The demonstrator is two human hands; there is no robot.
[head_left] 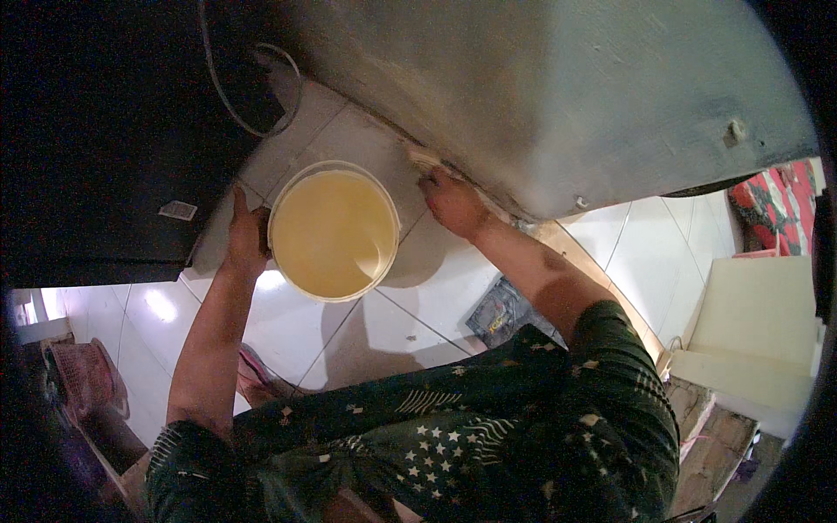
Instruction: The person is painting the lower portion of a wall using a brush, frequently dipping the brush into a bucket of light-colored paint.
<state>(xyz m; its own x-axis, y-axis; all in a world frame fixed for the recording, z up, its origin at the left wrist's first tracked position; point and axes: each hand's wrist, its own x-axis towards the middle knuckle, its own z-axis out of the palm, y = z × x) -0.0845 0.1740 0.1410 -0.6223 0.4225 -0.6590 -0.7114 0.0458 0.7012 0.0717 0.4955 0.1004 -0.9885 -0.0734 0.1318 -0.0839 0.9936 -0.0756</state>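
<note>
A white bucket [333, 234] of pale yellow liquid is in the middle, over the tiled floor. My left hand [246, 231] grips the bucket's left side, thumb raised and fingers partly hidden behind it. My right hand [455, 202] is closed around a pale brush [425, 159], whose bristles are at the lower edge of the grey wall [645, 96], right beside the floor. A dark, flat printed sheet or packet [491, 318] lies on the tiles below my right forearm.
A black bulky object [113, 174] fills the upper left, with a cable [295, 91] looped beside it. A pink plastic basket [83, 375] is at the far left. Red patterned fabric [772, 213] and a pale board [750, 314] are at the right.
</note>
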